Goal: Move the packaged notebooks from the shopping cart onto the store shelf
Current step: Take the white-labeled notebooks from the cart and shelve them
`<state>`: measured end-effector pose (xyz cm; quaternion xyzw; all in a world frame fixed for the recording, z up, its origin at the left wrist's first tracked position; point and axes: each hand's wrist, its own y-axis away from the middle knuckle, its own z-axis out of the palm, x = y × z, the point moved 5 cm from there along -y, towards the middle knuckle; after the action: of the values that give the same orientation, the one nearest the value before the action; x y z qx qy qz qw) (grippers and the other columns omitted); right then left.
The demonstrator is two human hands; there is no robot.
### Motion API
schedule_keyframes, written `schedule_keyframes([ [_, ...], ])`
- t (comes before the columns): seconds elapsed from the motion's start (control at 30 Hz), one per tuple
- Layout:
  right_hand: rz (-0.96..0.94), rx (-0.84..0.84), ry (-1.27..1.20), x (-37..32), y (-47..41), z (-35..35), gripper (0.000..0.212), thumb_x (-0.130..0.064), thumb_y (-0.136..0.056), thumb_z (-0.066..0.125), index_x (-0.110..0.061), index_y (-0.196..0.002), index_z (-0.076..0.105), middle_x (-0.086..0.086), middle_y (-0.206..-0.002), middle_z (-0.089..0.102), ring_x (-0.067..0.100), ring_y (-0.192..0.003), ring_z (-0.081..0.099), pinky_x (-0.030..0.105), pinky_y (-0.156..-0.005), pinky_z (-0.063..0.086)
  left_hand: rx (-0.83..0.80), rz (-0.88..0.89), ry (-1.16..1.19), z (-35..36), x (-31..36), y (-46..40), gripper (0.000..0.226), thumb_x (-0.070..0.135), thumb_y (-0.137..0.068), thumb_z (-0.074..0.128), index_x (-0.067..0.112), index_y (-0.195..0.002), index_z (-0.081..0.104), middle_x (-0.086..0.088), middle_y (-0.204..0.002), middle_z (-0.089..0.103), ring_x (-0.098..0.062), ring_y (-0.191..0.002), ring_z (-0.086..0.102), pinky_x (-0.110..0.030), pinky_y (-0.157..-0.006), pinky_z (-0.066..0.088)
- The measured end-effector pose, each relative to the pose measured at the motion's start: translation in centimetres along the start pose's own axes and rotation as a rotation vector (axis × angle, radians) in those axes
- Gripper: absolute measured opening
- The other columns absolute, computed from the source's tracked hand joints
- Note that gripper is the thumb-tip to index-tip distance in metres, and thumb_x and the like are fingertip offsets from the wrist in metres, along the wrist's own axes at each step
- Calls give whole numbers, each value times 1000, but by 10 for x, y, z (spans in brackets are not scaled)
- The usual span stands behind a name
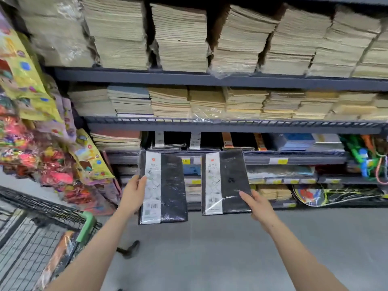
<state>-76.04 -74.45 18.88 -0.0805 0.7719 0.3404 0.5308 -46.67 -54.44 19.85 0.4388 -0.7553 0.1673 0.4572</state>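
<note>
I hold two black plastic-wrapped notebooks, each with a white label strip, up in front of the shelves. My left hand [134,193] grips the left notebook [168,185] by its left edge. My right hand [257,203] grips the right notebook [228,179] at its lower right corner. Both hang just below the third shelf [294,157], where matching black notebooks [210,141] lie flat. The wire shopping cart [42,217] with a green handle stands at lower left, and one more wrapped orange item [58,257] lies inside it.
Upper shelves [210,78] carry tall stacks of beige notebooks. Colourful hanging bags [31,101] crowd the left side. Blue pads and green toys [363,152] sit at the right. Grey floor [210,248] lies below; a dark cart wheel [130,248] stands near the cart.
</note>
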Motion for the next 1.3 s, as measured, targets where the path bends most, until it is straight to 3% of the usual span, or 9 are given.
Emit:
schedule_keyframes([
  [0.17, -37, -82, 36, 14, -87, 5, 79, -67, -66, 59, -24, -131, 46, -6, -130, 55, 17, -120, 51, 38, -97, 43, 121, 75, -16, 18, 8, -46, 8, 24, -97, 37, 19, -92, 41, -4, -96, 45, -16, -92, 39, -28, -78, 26],
  [0.37, -219, -57, -43, 20, -180, 37, 56, -47, -83, 57, -16, -129, 48, -2, -136, 49, 19, -119, 48, 41, -101, 37, 266, 209, 90, 64, -29, -117, 19, 17, -96, 39, 4, -89, 50, -11, -82, 49, -19, -84, 43, -26, -67, 25],
  [0.53, -390, -5, -117, 35, -227, 55, 43, -25, -92, 51, -5, -129, 45, -10, -90, 50, 12, -88, 48, 34, -91, 37, 344, 351, 173, 91, -65, -152, 25, 20, -97, 37, 1, -85, 49, -4, -81, 46, -17, -86, 40, -31, -70, 28],
  [0.77, -478, 103, -118, 52, -264, 59, 38, -46, -86, 54, -16, -111, 56, 27, -128, 53, 47, -103, 53, 46, -87, 46, 381, 440, 262, 105, -95, -168, 27, 26, -98, 34, 25, -72, 40, 12, -74, 38, -8, -72, 39, -27, -68, 30],
  [0.8, -469, 89, -137, 49, -264, 57, 44, -47, -86, 54, -14, -115, 55, 29, -119, 56, 51, -90, 55, 33, -72, 39, 389, 450, 271, 104, -96, -171, 25, 27, -97, 34, 19, -76, 44, 6, -77, 42, -11, -73, 40, -27, -65, 31],
  [0.87, -433, 34, -244, 45, -264, 53, 46, -43, -86, 55, -16, -123, 50, 12, -110, 60, 37, -56, 56, 42, -63, 53, 402, 457, 288, 101, -101, -176, 24, 27, -96, 34, 10, -86, 48, -5, -84, 45, -15, -74, 40, -22, -63, 30],
  [0.93, -488, -47, -336, 43, -264, 52, 31, -25, -89, 55, -18, -118, 49, 3, -89, 55, 13, -32, 33, 23, -38, 29, 401, 464, 303, 99, -103, -179, 24, 27, -96, 35, 9, -89, 50, -8, -87, 47, -16, -78, 41, -22, -65, 31],
  [1.17, -620, 77, -151, 23, -281, 71, 46, -24, -92, 51, -18, -133, 31, 6, -67, 48, 3, -32, 32, 18, -39, 26, 408, 426, 327, 96, -106, -185, 35, 28, -96, 35, -3, -90, 51, -8, -81, 49, -18, -77, 42, -30, -68, 36],
  [1.3, -685, 327, 209, 9, -288, 71, 49, -41, -90, 48, -16, -131, 38, 11, -90, 66, 22, -77, 60, 32, -65, 43, 406, 431, 330, 98, -111, -180, 36, 29, -96, 35, -3, -88, 49, -9, -80, 47, -18, -77, 42, -30, -67, 34],
])
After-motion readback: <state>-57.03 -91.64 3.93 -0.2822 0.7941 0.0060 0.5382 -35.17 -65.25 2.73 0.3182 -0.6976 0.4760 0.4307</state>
